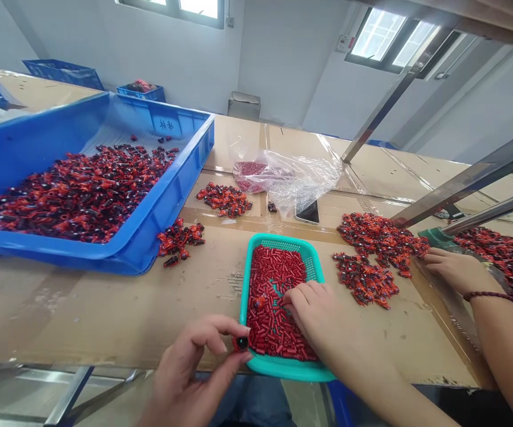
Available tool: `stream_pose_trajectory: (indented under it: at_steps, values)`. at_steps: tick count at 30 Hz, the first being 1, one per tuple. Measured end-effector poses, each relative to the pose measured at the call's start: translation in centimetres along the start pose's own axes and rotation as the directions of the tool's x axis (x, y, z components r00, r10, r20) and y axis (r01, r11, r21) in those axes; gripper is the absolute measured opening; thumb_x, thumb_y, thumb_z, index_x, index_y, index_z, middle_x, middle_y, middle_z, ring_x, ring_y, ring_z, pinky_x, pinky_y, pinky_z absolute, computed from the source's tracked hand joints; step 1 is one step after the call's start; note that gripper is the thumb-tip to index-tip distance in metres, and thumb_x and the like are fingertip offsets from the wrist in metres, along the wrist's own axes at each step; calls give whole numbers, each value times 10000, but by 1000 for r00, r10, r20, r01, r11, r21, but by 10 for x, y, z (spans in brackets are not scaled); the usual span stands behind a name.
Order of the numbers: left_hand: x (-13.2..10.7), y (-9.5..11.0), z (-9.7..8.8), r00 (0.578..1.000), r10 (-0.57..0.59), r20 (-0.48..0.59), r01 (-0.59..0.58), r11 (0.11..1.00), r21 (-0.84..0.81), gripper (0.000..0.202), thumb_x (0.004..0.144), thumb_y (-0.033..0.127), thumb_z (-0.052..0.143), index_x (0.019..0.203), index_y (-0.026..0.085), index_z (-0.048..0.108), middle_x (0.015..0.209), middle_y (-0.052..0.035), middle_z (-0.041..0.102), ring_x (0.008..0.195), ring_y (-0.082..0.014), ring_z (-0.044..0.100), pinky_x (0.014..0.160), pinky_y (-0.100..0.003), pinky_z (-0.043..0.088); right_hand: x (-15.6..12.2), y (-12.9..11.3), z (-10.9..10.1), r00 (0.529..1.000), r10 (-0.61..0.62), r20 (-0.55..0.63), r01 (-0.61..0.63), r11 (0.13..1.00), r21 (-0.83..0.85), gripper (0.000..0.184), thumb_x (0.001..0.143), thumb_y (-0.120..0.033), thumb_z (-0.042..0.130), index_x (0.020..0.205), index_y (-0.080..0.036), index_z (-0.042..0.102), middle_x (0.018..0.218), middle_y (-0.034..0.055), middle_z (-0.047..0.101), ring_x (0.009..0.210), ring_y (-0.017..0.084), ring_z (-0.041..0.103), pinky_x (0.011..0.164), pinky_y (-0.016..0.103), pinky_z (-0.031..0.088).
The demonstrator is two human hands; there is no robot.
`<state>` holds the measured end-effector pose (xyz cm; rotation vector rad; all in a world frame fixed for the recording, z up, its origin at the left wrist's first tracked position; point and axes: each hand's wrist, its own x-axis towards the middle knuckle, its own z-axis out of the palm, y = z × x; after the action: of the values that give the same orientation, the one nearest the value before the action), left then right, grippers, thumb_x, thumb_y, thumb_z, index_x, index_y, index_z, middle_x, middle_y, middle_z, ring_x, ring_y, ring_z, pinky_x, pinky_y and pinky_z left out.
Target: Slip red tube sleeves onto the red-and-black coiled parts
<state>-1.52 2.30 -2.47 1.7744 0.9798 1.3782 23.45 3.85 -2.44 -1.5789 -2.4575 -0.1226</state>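
Note:
My left hand (194,365) sits at the table's near edge and pinches a small red and black part (241,343) between thumb and fingers. My right hand (316,314) lies in a teal mesh basket (278,242) full of small red tubes (274,279). Its fingers are curled down onto the tubes; whether they hold one is hidden. The basket overhangs the front edge of the cardboard-covered table (105,308).
A large blue bin (167,196) of red and black parts stands at the left. Loose piles of parts (225,198) (180,237) (372,255) lie around the basket. A plastic bag (292,175) and a phone (308,212) lie behind. Another person's hand (452,270) rests at the right.

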Motion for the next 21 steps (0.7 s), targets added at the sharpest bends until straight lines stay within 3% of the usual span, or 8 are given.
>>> stream_pose_trajectory:
  at_steps: [2,4,6,8,11,15,21]
  values:
    - [2,2,1,999,38,9,-38,999,1,250,961,50,622,918,253,484,967,15,761,883,-123,797,782,-198,672,1,-6,-12,1000,0,-26,2,996,84,275,1083,-185,466,870,-188,640,810,60,694,765,220,654,689,350,537]
    - [5,5,2,992,126,13,-127,991,34,271,949,12,618,899,244,486,970,14,773,902,-112,781,811,-210,646,1,-18,-26,999,17,-35,-7,956,292,248,1110,-272,467,925,-209,620,847,33,688,787,182,658,686,294,545]
    - [8,9,3,976,218,25,-220,971,94,284,942,-13,611,880,235,487,970,15,796,894,-102,774,842,-233,606,0,-33,-39,997,35,-74,10,841,540,219,1109,-316,498,940,-225,601,851,13,683,787,150,656,666,244,541]
    - [9,12,4,962,269,47,-273,947,168,299,942,-31,590,864,235,477,969,21,815,858,-96,780,871,-271,567,-1,-46,-45,986,45,-161,76,740,668,187,1091,-336,550,943,-229,592,844,6,690,779,143,655,664,235,543]
    - [5,14,1,947,300,116,-321,904,282,343,947,-53,553,800,238,446,967,40,830,816,-90,788,879,-306,532,-2,-57,-45,965,12,-262,155,780,606,162,1074,-317,580,942,-223,579,822,12,703,750,155,653,659,259,549]
    - [-6,13,-4,901,366,231,-429,823,372,384,915,-90,602,727,214,461,1033,2,844,930,-112,798,924,-320,506,-4,-58,-43,964,-30,-265,162,857,490,167,1067,-291,574,918,-216,579,790,26,710,693,163,645,610,274,526]
    - [-10,14,0,889,409,204,-457,800,388,383,910,-108,593,690,193,507,1000,-10,851,933,-120,803,917,-314,502,-9,-57,-49,962,-24,-271,155,868,471,126,1019,-213,605,898,-223,570,731,9,702,642,156,651,578,254,514]
